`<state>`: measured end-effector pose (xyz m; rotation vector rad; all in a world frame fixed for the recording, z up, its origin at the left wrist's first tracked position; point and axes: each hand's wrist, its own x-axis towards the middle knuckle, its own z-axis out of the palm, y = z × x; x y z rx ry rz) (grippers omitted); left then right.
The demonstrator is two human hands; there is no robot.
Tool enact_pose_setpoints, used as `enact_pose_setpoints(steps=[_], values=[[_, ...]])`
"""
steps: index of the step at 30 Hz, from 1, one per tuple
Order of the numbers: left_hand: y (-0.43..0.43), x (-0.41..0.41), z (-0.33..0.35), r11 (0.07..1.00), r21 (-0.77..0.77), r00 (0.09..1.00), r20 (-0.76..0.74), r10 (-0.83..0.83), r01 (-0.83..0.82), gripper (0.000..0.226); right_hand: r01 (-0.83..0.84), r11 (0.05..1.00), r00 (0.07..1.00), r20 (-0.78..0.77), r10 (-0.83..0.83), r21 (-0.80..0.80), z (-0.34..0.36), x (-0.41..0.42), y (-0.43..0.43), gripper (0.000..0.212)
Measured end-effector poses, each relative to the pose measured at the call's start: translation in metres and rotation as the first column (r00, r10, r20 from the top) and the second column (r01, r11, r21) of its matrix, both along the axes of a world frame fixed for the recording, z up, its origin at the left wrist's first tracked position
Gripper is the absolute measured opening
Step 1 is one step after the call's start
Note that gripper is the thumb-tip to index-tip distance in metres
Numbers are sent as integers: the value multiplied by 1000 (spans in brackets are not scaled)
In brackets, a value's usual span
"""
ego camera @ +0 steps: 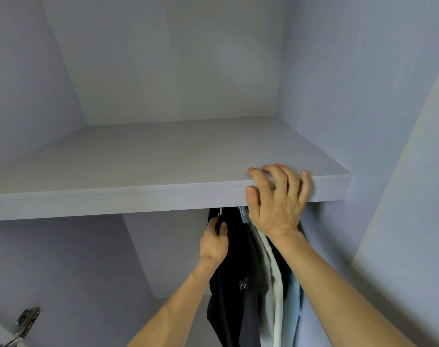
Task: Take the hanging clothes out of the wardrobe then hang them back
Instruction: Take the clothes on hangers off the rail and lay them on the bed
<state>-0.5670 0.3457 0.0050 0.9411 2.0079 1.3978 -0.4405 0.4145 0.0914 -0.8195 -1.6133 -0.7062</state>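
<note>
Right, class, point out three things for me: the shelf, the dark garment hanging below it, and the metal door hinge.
shelf (113, 202), head view, on its front edge.
dark garment (238, 261), head view, on its upper fabric.
hinge (25, 319), head view, on its metal arm.

A pale grey wardrobe shelf (143, 156) runs from side wall to side wall, its top a faint wood-grain laminate. On the shelf, near its right end, rests the right hand (278, 199). Its fingertips (252, 170) curl over the front edge onto the top, and the thumb presses against the front face. Directly below that part of the shelf hang the clothes (238, 259) (whatever bears them is hidden behind the shelf's front edge).
</note>
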Motion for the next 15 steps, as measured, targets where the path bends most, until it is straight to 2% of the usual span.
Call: enact_pose_setpoints(steps=[6,15], values=[[-6,-10,31,975,162,988,62,143,-151,32,-5,999,1000,22,6,-37,3,1,-3,33],[-44,-19,22,981,174,994,-48,101,-91,32,-17,995,1000,21,19,-103,6,5,-7,38]])
